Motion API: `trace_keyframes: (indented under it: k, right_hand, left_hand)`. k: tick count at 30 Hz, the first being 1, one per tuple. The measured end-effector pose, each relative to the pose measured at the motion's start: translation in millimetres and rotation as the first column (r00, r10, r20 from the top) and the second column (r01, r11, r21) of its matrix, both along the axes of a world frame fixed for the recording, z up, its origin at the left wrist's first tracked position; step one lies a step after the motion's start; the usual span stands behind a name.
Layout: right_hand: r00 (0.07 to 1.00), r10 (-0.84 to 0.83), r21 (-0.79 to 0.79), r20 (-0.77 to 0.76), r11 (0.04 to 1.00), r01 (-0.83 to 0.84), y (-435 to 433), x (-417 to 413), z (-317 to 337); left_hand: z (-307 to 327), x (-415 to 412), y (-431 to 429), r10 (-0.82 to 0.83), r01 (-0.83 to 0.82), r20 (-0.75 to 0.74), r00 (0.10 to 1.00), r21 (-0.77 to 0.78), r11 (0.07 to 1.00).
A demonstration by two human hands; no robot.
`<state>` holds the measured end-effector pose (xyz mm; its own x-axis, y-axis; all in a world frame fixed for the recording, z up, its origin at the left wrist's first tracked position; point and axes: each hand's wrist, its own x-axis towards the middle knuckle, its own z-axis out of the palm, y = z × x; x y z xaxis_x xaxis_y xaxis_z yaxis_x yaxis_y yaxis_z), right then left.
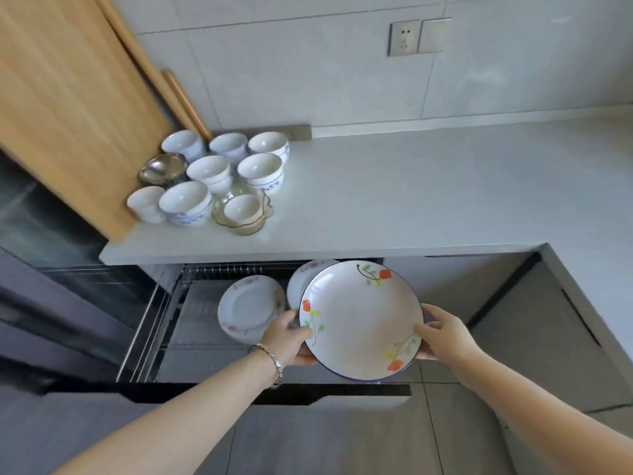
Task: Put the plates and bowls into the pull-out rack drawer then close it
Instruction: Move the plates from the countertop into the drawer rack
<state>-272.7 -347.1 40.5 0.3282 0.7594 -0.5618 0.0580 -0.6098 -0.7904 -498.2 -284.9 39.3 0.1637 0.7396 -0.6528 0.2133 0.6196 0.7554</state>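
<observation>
The flowered plate (361,318) is gripped at opposite rims by the left hand (286,337) and right hand (445,332); it should be lowered upright beside the racked plates (250,308), without knocking.

The big plate (361,320) is white with a thin dark blue rim and three little orange flowers on green and yellow stems. The plates in the drawer (250,308) are white with faint pinkish florals. Most bowls (260,169) are white with blue patterns, one bowl (162,168) is shiny silver. The surface (428,193) is pale grey, the cabinet panel (68,97) light wood.
</observation>
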Motion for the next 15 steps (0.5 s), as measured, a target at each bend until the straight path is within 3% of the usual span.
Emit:
trace_keyframes:
  k: [7, 15]
  right_hand:
    - [1.0, -0.006, -0.057, -0.008, 0.998, 0.005, 46.6, -136.4, -30.1]
    - [0.999, 0.012, -0.172, -0.036, 0.985, -0.018, 100.8, -208.2, -61.1]
  left_hand:
    - [-14.7, -139.5, 40.8, -0.003, 0.002, -0.024, 1.0, -0.045, 0.999]
    - [-49.8, -206.9, 94.6, -0.012, 0.003, -0.073, 0.997, -0.112, 0.994]
